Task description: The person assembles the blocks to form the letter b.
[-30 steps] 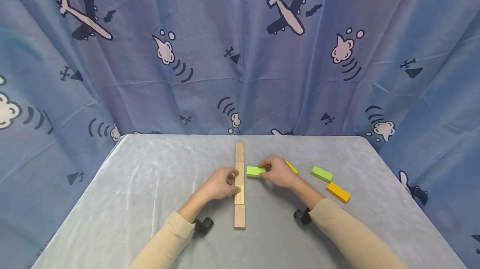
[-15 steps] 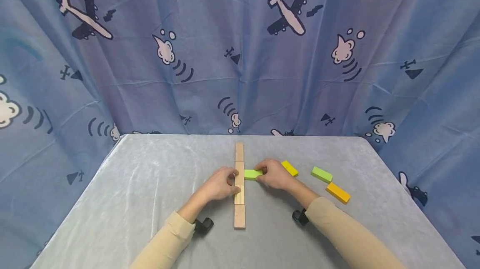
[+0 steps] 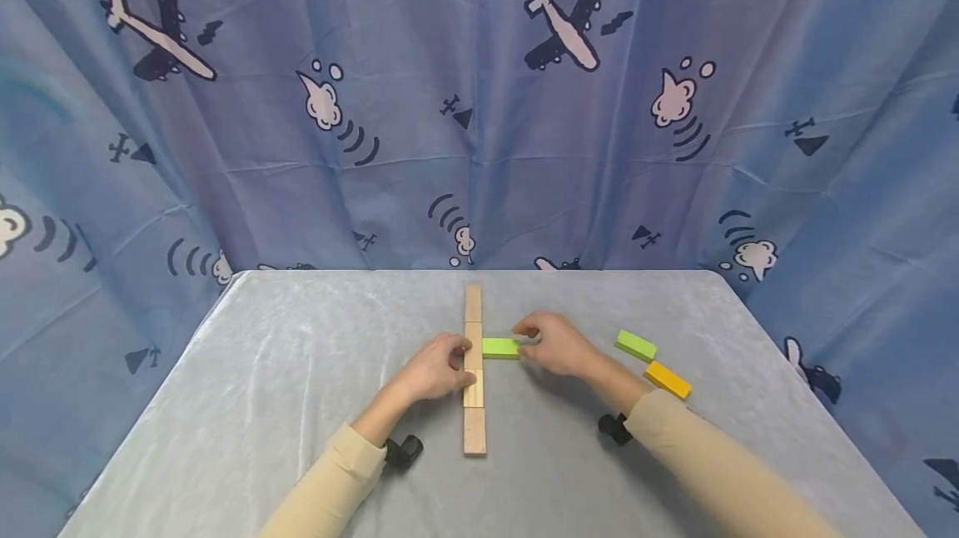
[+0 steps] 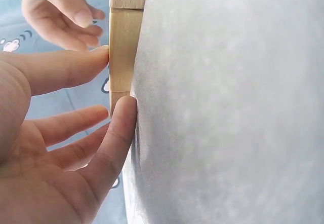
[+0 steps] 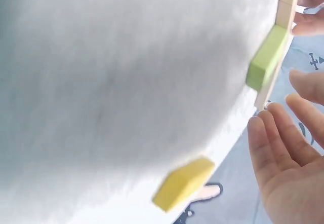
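Several plain wooden blocks (image 3: 474, 431) lie end to end in a straight row running away from me. My left hand (image 3: 433, 367) rests at the row's left side, thumb and a fingertip touching it, as the left wrist view of a wooden block (image 4: 124, 51) shows. A light green block (image 3: 499, 348) juts out to the right from the row, its end against it. My right hand (image 3: 558, 344) hovers just off the green block's right end, fingers parted and holding nothing. The right wrist view has a yellow block (image 5: 183, 183) on the cloth; the right hand hides it in the head view.
To the right, a second green block (image 3: 635, 346) and an orange block (image 3: 668, 380) lie close together on the grey cloth-covered table (image 3: 315, 405). A blue patterned curtain (image 3: 404, 122) hangs behind the table's far edge.
The right hand slid the green block left against the wooden row, then let go and drew back to the right. The left hand stayed at the row.
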Demonstrator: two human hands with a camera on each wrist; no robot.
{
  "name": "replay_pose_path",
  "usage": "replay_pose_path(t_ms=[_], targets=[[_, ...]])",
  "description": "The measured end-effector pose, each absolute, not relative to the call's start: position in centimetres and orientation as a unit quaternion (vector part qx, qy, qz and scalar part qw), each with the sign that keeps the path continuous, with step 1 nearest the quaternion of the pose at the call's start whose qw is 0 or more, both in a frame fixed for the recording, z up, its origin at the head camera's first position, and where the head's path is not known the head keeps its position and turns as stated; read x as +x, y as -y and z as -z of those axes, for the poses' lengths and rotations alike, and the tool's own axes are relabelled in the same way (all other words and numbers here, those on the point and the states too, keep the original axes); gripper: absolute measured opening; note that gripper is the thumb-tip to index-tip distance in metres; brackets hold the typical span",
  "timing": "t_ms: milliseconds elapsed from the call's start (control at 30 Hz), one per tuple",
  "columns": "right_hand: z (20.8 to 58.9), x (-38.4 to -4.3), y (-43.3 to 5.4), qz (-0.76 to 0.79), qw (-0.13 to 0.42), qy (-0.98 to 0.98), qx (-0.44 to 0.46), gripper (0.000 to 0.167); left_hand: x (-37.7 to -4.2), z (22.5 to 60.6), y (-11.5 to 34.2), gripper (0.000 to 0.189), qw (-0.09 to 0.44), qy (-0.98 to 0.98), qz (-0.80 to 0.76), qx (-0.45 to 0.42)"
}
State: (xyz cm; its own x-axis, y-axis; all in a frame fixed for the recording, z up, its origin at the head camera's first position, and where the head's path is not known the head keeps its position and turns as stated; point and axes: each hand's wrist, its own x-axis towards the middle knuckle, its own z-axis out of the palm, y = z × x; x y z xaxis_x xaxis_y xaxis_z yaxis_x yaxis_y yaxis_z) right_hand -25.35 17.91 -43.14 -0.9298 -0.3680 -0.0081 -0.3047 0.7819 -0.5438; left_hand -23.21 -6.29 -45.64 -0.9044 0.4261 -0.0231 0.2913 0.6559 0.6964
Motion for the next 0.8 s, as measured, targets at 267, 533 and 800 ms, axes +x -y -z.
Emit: replay_pose_path(t_ms=[267, 533, 800], targets=[[41.8, -24.8, -20.5, 0.257, 0.034, -0.945, -0.199, 0.030, -23.2, 45.7, 6.6, 0.052, 0.087, -0.906, -0.363, 0.197], [42.1, -25.0, -23.0, 0.246, 0.027, -0.955, -0.165, 0.031, -23.3, 45.7, 6.6, 0.052, 0.084, -0.908, -0.359, 0.198], [43.4, -25.7, -25.0, 0.279, 0.036, -0.949, -0.138, 0.041, -23.4, 45.7, 6.5, 0.052, 0.085, -0.907, -0.360, 0.203]])
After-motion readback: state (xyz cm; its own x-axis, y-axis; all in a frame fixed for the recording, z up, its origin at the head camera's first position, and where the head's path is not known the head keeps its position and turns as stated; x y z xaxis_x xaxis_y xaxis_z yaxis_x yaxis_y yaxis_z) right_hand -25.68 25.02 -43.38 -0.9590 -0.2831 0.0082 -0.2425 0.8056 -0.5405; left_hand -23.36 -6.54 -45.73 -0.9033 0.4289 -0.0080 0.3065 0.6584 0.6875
